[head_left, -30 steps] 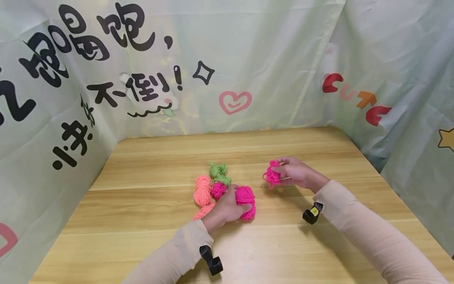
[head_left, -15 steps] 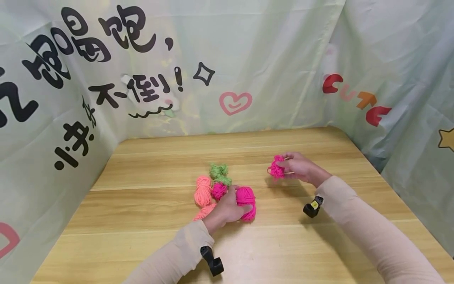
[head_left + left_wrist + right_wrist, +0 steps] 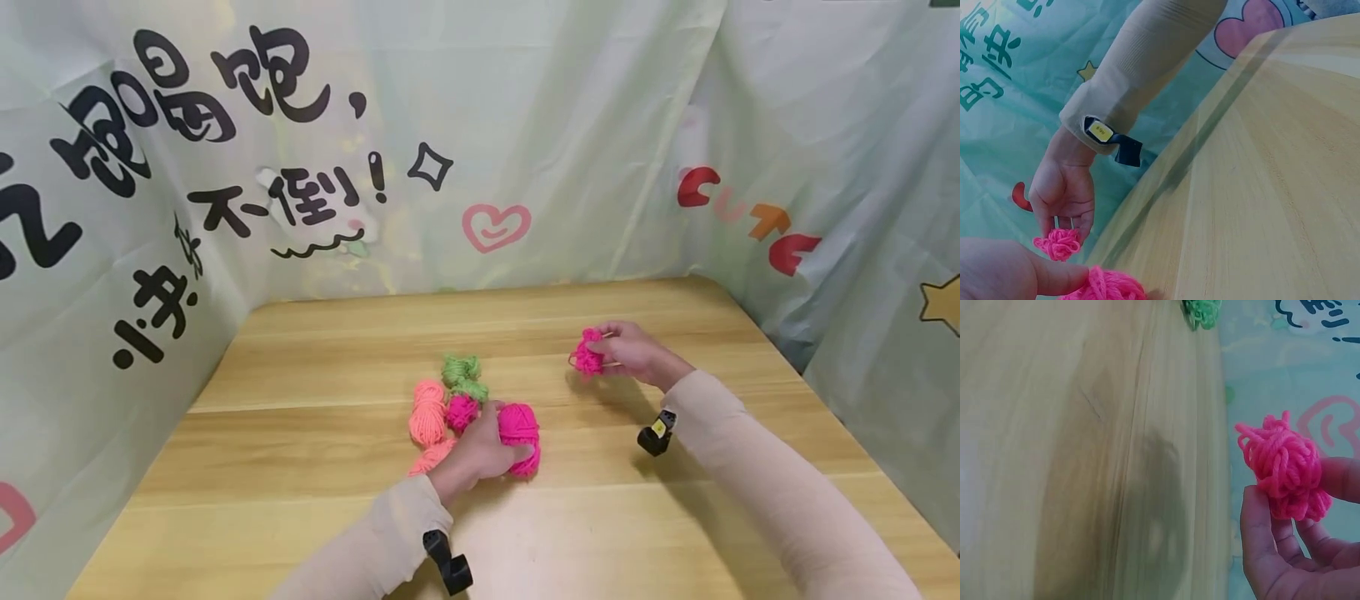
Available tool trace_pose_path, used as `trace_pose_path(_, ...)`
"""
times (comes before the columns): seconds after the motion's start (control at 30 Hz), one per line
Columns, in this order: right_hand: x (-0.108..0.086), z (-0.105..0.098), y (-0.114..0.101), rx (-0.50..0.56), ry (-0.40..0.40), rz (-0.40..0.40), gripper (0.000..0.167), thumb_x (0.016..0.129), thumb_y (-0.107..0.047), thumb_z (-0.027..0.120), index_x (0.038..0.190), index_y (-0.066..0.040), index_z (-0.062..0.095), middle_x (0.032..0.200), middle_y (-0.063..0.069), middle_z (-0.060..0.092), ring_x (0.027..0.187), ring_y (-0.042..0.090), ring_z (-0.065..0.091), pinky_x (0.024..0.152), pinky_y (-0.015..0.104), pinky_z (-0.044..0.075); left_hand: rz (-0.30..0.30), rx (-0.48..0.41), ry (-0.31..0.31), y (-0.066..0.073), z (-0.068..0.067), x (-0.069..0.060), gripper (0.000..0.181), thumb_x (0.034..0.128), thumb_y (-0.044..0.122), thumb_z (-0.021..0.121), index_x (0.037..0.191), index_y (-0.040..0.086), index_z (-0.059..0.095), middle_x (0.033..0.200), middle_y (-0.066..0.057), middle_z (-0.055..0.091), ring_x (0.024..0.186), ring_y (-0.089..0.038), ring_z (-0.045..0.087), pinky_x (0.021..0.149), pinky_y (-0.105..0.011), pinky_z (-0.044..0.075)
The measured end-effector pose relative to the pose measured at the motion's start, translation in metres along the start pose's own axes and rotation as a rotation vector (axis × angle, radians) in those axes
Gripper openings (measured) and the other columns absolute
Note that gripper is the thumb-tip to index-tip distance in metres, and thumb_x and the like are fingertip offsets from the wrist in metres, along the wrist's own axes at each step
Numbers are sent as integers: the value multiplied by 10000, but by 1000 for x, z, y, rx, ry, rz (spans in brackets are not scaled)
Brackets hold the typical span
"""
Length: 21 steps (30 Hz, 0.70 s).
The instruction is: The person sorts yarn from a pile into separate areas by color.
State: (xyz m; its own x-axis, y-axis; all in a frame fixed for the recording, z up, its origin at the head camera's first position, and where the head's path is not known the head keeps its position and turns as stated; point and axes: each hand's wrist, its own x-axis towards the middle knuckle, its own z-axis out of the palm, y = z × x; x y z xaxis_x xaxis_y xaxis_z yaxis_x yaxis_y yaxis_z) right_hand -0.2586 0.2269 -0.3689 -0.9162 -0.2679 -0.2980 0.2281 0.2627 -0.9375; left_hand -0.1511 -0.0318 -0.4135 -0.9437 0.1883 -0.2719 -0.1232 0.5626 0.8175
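Head view: your right hand (image 3: pixel 633 350) pinches a small, tangled hot-pink yarn bundle (image 3: pixel 587 355) above the wood-grain table (image 3: pixel 300 450); your left hand (image 3: pixel 483 450) grips a larger, oval hot-pink yarn skein (image 3: pixel 520 423) on it.

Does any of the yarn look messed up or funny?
A bit: the small pink bundle in the right grip looks tangled, with loose loops sticking out, while the bigger pink skein is wound more neatly.
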Motion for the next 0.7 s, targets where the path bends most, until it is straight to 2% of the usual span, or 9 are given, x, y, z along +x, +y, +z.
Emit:
trace_pose_path(0.2, 6, 1, -1, -4, 22, 5, 356, 995, -61, 500, 1278, 100, 357, 1037, 129, 530, 805, 128, 590, 785, 302, 547, 0, 6, 6, -3, 0, 0, 763, 823, 233, 790, 1416, 38, 351, 1218, -179, 548, 1133, -336, 527, 928, -464, 463)
trace_pose_path(0.37, 9, -4, -2, -3, 26, 24, 376, 998, -69, 505, 1301, 90, 350, 1062, 132, 524, 818, 133, 584, 792, 309, 546, -1, 21, 7, -3, 1, 2, 760, 823, 227, 790, 1416, 37, 355, 1213, -178, 551, 1128, -332, 529, 925, -459, 467)
trace_pose_path(0.6, 14, -10, 2, -19, 52, 18, 384, 1003, -80, 499, 1309, 91, 343, 1111, 153, 511, 832, 125, 597, 826, 321, 539, 3, 15, -2, -2, 1, 1, 735, 838, 218, 776, 1412, 34, 357, 1192, -171, 551, 981, -268, 558, 794, -389, 508)
trace_pose_path(0.7, 15, -12, 4, -18, 57, 28, 401, 1002, -77, 502, 1324, 91, 334, 1107, 149, 515, 823, 120, 597, 816, 311, 541, 2, 35, 1, -3, 2, 0, 735, 838, 225, 776, 1410, 28, 359, 1202, -172, 549, 1018, -271, 546, 833, -399, 498)
